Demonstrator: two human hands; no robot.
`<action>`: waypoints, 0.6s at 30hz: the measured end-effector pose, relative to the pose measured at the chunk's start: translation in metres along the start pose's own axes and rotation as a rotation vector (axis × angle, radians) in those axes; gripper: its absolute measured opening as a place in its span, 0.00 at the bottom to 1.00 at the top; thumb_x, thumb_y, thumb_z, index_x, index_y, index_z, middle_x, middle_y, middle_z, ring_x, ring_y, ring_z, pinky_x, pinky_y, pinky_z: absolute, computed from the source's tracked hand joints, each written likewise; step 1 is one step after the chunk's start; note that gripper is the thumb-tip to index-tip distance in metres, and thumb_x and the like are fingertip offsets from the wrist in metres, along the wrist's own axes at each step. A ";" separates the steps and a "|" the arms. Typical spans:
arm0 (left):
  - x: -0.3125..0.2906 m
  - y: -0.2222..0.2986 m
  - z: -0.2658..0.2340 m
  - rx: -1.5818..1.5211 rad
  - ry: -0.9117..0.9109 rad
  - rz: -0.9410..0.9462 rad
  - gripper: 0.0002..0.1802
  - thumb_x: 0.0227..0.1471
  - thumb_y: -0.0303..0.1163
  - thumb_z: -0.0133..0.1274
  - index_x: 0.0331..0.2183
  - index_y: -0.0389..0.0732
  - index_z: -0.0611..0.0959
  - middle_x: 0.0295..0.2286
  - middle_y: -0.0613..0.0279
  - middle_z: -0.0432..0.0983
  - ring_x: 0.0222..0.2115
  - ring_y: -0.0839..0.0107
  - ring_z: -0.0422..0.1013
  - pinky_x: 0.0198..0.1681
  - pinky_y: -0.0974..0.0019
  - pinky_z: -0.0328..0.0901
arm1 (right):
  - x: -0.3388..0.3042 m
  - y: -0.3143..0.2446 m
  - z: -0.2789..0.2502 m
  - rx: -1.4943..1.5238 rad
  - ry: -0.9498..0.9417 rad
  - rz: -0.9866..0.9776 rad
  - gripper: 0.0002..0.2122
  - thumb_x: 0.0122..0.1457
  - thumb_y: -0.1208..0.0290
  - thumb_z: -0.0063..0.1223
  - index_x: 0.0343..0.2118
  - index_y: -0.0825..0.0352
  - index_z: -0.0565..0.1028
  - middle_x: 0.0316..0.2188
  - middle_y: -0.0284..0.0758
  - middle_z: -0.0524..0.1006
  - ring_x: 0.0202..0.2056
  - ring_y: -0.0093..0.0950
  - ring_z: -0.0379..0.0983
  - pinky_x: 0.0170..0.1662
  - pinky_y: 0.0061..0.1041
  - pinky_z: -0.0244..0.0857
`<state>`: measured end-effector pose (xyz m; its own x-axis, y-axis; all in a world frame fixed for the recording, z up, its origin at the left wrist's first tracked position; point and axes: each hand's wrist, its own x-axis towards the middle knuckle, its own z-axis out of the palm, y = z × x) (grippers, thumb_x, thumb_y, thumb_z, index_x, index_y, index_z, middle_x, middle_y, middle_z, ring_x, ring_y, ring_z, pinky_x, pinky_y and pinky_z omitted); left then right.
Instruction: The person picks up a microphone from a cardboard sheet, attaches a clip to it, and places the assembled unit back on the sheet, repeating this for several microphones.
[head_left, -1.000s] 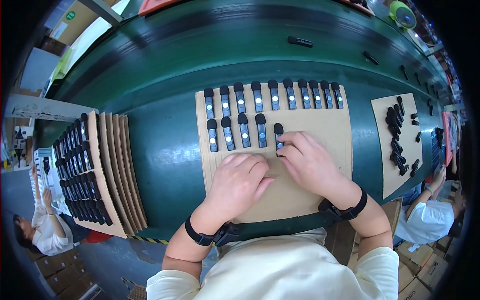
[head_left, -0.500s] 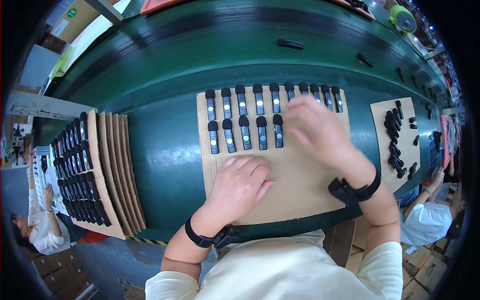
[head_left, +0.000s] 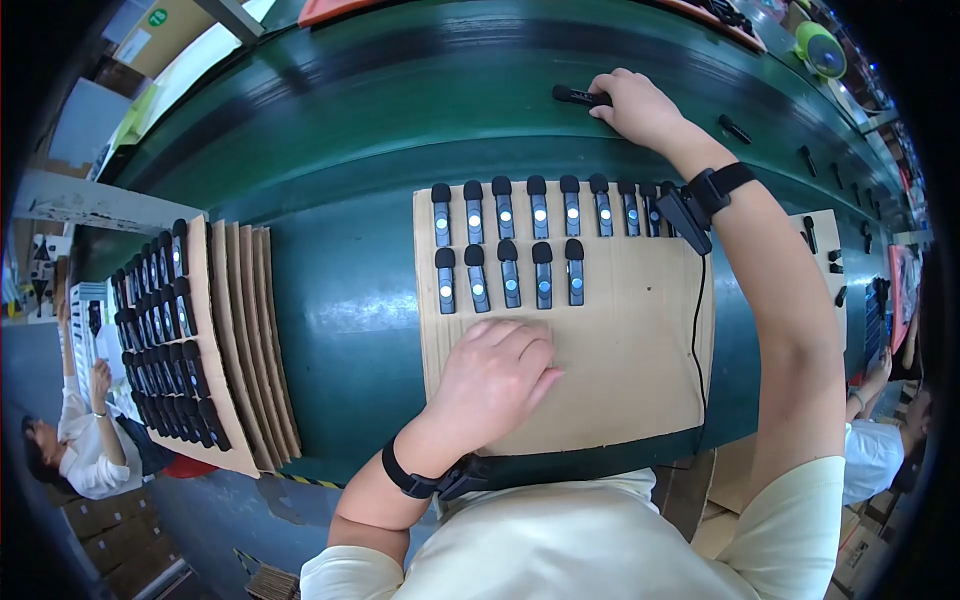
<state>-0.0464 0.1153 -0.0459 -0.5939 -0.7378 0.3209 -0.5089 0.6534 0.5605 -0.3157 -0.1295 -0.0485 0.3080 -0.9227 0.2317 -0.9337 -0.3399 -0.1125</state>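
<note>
Far ahead on the green belt, my right hand (head_left: pixel 635 108) pinches the rear end of a small black clip-on microphone (head_left: pixel 573 95) with a foam tip. My left hand (head_left: pixel 495 380) lies on the cardboard sheet (head_left: pixel 630 370) in front of me. Its fingers are loosely curled, its thumb sticks out, and nothing shows in it. Two rows of the same microphones (head_left: pixel 508 272) lie on that sheet, foam ends away from me. Most have a bright round spot on the body. The right wrist strap's box (head_left: pixel 687 218) and forearm hide the far row's right end.
At left, stacked cardboard sheets (head_left: pixel 245 330) carry rows of microphones (head_left: pixel 170 380). More loose microphones (head_left: pixel 735 129) are scattered along the belt to the right. Another cardboard sheet (head_left: pixel 823 228) is partly behind my right arm. A green fan (head_left: pixel 820 50) stands far right. People sit at both sides.
My right hand has moved from the far row on the cardboard, up and away, to the microphone on the belt and taken hold of it. My left hand stays on the sheet.
</note>
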 end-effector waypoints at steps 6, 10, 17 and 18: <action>0.000 -0.001 0.000 -0.002 0.005 -0.011 0.12 0.41 0.30 0.63 0.30 0.39 0.79 0.32 0.59 0.77 0.35 0.60 0.73 0.42 0.59 0.66 | -0.005 -0.024 -0.030 0.121 -0.177 0.091 0.11 0.58 0.73 0.56 0.42 0.70 0.76 0.35 0.40 0.79 0.36 0.36 0.76 0.44 0.29 0.69; -0.002 -0.002 -0.002 -0.010 0.004 -0.038 0.12 0.42 0.30 0.64 0.31 0.39 0.80 0.33 0.59 0.78 0.36 0.60 0.74 0.43 0.59 0.66 | -0.057 -0.072 -0.058 0.822 -0.079 0.059 0.09 0.60 0.75 0.55 0.43 0.69 0.77 0.33 0.28 0.78 0.34 0.15 0.72 0.40 0.18 0.68; 0.001 0.013 -0.014 -0.355 0.286 -0.271 0.14 0.42 0.24 0.64 0.34 0.39 0.80 0.34 0.57 0.79 0.36 0.60 0.76 0.42 0.60 0.67 | -0.182 -0.140 -0.076 1.698 -0.187 0.286 0.14 0.55 0.82 0.61 0.45 0.71 0.76 0.38 0.31 0.76 0.38 0.18 0.71 0.43 0.18 0.66; 0.003 0.016 -0.019 -0.407 0.310 -0.252 0.15 0.41 0.22 0.64 0.35 0.38 0.81 0.35 0.56 0.79 0.36 0.60 0.76 0.42 0.61 0.67 | -0.194 -0.143 -0.075 1.543 -0.144 0.207 0.14 0.55 0.82 0.61 0.45 0.71 0.76 0.37 0.32 0.75 0.38 0.19 0.71 0.43 0.19 0.65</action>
<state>-0.0446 0.1208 -0.0220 -0.2435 -0.9178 0.3137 -0.2940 0.3781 0.8779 -0.2560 0.1116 -0.0050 0.3009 -0.9536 0.0070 0.0948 0.0226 -0.9952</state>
